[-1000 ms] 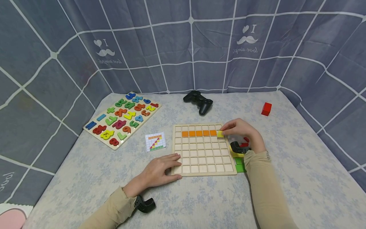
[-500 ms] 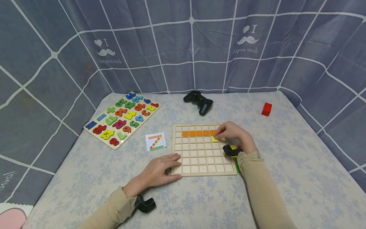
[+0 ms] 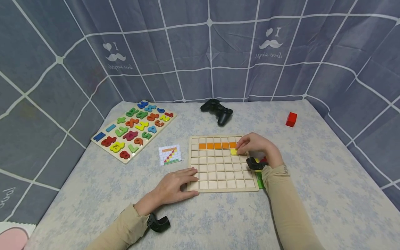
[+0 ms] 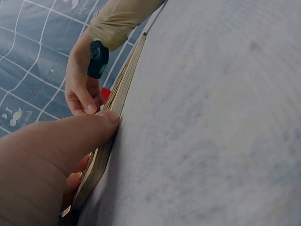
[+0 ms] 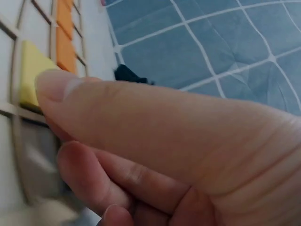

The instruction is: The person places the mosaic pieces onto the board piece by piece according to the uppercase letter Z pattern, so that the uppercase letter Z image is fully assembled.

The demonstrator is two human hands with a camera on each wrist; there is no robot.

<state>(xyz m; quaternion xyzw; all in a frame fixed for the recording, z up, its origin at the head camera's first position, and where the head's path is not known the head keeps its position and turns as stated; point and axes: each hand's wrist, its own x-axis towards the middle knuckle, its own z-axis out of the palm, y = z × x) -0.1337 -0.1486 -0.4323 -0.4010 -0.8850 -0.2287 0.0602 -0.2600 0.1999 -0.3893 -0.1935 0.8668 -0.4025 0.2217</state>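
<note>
In the head view a wooden grid board (image 3: 215,167) lies on the table, with a row of orange square tiles (image 3: 217,146) in its second row. Just below the row's right end is a yellow square tile (image 3: 233,151). My right hand (image 3: 257,146) pinches that tile at its right side; the right wrist view shows the thumb (image 5: 59,84) against the yellow tile (image 5: 32,70), which lies at its cell. My left hand (image 3: 173,185) rests on the board's lower left corner, fingers extended over the left edge. Its thumb (image 4: 101,126) touches the board's front edge in the left wrist view.
A pattern card (image 3: 170,155) lies left of the board. Green tiles (image 3: 260,180) and other coloured pieces sit by the board's right edge, partly hidden by the right arm. Further off are a number puzzle (image 3: 134,130), a black game controller (image 3: 217,111) and a red block (image 3: 291,119).
My right hand brought the yellow tile from beside the row's right end to the cell below the last orange tile, then shifted slightly right. The left hand stayed still.
</note>
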